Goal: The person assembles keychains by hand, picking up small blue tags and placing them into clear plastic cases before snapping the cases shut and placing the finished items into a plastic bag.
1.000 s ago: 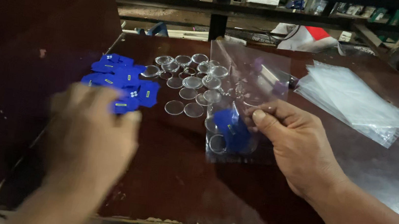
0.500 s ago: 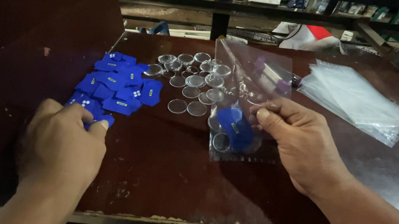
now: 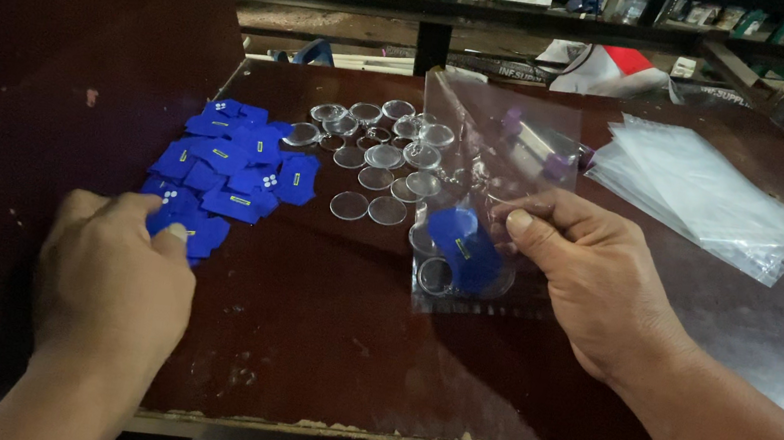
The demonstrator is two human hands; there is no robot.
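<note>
The left hand [image 3: 115, 279] is closing its fingertips on a blue tag [image 3: 192, 229] at the near edge of the tag pile [image 3: 228, 163], which is lying on the dark table [image 3: 315, 341] left of centre; whether the tag is already pinched free is hard to tell, since the knuckles are hiding the grip. The right hand [image 3: 596, 277] is grasping a clear bag [image 3: 486, 192] by its right edge, thumb on top, holding it upright and tilted with the mouth facing up and away. To do this well, it is worth lifting only one tag, sliding it off its neighbours, and keeping the bag mouth spread wide enough for it to drop in cleanly. Inside the bag, a blue tag [image 3: 464, 245] and a few clear discs [image 3: 433, 276] are sitting at the bottom. More loose discs [image 3: 382, 143] are lying between pile and bag, and a stack of empty bags [image 3: 708, 196] is resting far right
</note>
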